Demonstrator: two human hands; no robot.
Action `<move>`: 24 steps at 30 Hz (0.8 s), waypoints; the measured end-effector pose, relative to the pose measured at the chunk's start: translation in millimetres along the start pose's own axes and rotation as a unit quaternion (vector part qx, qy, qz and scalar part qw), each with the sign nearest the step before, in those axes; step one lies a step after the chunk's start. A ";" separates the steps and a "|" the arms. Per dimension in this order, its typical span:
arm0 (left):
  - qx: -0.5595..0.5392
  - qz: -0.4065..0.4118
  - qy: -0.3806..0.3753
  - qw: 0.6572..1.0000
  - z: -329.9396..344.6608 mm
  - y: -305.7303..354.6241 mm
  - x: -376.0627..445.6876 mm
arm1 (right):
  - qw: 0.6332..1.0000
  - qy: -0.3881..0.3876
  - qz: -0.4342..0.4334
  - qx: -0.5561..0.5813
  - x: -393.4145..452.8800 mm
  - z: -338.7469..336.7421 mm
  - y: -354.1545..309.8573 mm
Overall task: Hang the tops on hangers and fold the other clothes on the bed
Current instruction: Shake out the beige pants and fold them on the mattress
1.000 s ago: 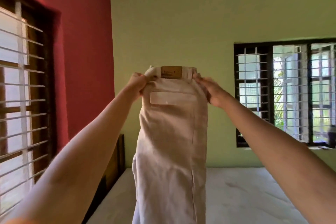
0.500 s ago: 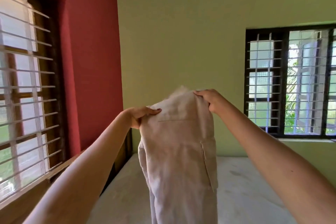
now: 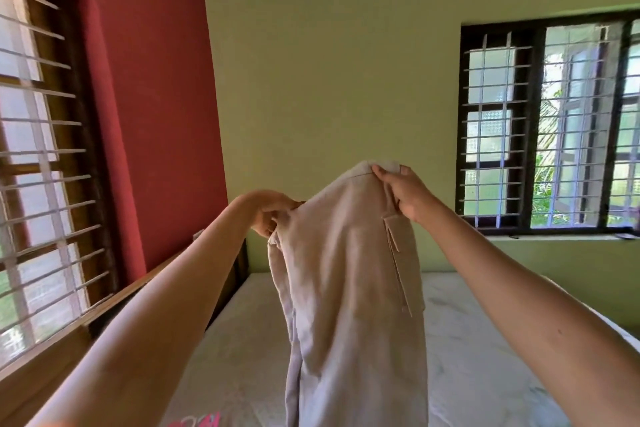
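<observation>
Head camera showed me holding the beige trousers (image 3: 349, 288) up in the air above the bed (image 3: 485, 340). My right hand (image 3: 403, 192) pinched the top edge of the trousers, at the higher corner. My left hand (image 3: 273, 210) gripped the other corner with curled fingers, a little lower. The trousers hung down between my arms, and a pocket flap (image 3: 393, 232) was on their right side.

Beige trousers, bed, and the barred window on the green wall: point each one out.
beige trousers (image 3: 349, 274), head view, front of the hanging cloth.
bed (image 3: 478, 340), head view, bare mattress top.
barred window (image 3: 540, 125), head view, dark frame upright.
</observation>
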State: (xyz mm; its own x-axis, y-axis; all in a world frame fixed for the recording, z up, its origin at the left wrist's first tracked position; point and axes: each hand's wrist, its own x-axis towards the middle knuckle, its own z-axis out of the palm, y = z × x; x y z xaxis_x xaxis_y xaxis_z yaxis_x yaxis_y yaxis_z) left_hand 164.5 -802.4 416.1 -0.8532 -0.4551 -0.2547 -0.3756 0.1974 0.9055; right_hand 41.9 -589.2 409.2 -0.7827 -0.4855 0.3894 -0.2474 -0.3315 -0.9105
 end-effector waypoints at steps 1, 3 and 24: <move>-0.003 0.000 -0.007 1.000 3.4 -1.9 0.4 | 1.000 0.001 0.001 -0.008 -0.3 -1.6 0.0; 0.010 0.001 -0.016 1.000 10.1 -4.7 -2.5 | 1.000 -0.006 0.009 -0.018 -2.0 -7.9 -2.6; 0.143 0.205 0.245 0.937 65.3 7.7 37.7 | 0.961 0.030 0.244 -0.127 7.9 -71.6 26.8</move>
State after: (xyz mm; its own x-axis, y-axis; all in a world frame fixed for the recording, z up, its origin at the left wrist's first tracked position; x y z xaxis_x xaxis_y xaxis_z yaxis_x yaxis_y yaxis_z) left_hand 105.8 -761.3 391.3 -0.7052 -0.6196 0.3447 -0.1927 0.6354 0.7478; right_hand -11.8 -544.0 377.9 -0.8703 -0.4835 -0.0940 0.0315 0.1358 -0.9902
